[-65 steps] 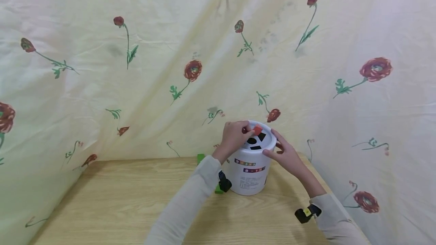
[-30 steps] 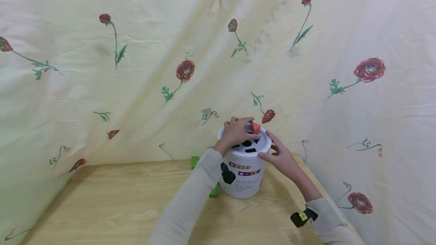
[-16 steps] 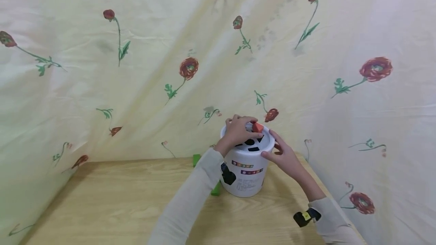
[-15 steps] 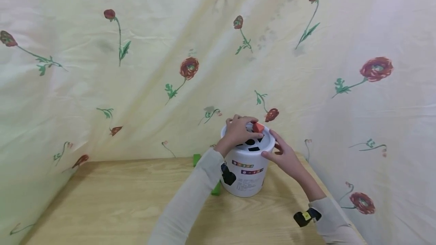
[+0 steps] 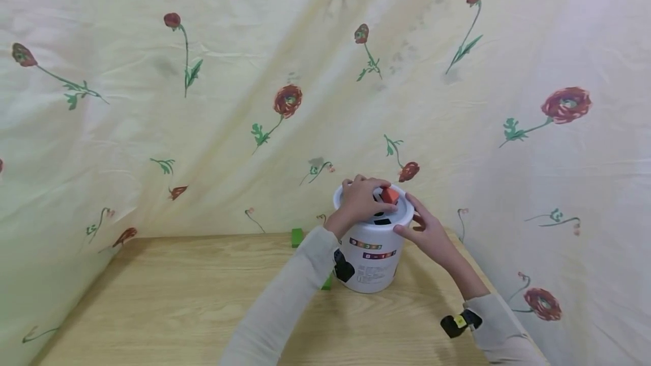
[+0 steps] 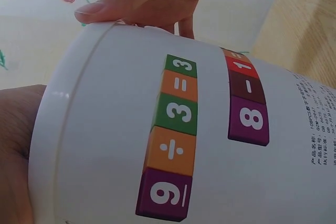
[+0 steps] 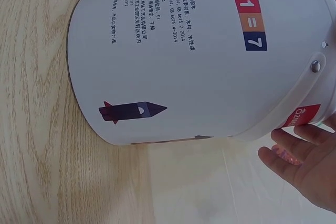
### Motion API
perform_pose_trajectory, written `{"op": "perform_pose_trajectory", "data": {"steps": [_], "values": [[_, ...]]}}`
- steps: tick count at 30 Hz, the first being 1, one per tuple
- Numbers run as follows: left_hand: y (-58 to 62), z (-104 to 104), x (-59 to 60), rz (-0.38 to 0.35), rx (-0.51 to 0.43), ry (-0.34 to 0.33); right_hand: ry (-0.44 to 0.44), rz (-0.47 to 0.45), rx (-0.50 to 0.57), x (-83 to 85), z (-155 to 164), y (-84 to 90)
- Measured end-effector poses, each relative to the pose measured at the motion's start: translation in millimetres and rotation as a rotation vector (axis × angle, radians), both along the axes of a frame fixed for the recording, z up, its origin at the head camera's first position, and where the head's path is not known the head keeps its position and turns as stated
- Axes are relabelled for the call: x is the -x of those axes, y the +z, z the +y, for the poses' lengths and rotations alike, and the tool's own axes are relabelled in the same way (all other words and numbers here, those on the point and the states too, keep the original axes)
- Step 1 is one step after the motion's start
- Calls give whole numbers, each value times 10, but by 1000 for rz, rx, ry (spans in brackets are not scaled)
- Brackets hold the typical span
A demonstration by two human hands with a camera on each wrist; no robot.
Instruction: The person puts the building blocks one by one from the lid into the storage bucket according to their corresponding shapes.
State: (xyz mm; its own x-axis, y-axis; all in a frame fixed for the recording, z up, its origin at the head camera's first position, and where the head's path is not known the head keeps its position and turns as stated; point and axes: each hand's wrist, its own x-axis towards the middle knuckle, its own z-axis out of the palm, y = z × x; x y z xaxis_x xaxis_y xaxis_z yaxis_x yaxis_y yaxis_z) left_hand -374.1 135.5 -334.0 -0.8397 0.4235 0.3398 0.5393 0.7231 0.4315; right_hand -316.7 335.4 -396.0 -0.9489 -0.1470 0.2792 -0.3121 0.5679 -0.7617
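Pinching a small red-orange block point(image 5: 390, 195) over the dark shape holes in the lid, the left hand point(image 5: 362, 200) works atop the white plastic bucket point(image 5: 373, 261) on the wooden table point(image 5: 168, 292), while the right hand point(image 5: 429, 234), fingers spread, steadies its rim.

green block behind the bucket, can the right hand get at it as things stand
Probably not directly: the green block lies left of the white bucket, which stands between it and the right hand at the rim.

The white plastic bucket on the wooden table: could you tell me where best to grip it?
Probably grip the white plastic bucket by its curved side wall, coming in from both sides below the rim: the lid carries holes and a red block, and the wall is smooth and upright.
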Motion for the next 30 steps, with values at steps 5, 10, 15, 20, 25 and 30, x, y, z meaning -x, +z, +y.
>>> {"op": "perform_pose_trajectory", "data": {"steps": [5, 10, 15, 20, 25, 30], "values": [[3, 29, 1, -17, 4, 12, -1, -1, 9, 13, 6, -14], [-2, 40, 14, -12, 47, 28, 4, 1, 8, -4, 6, -11], [-27, 33, 44, 0, 68, 31, 6, 2, 11, -23, 2, 9], [-39, 17, 43, 6, 63, 19, 5, 5, 12, -35, -3, 12], [-41, -7, 11, 21, 40, 16, 5, 1, 13, -34, -4, 16], [-54, -43, -18, 63, -47, 4, 7, -2, 8, -29, -4, 38]]}}
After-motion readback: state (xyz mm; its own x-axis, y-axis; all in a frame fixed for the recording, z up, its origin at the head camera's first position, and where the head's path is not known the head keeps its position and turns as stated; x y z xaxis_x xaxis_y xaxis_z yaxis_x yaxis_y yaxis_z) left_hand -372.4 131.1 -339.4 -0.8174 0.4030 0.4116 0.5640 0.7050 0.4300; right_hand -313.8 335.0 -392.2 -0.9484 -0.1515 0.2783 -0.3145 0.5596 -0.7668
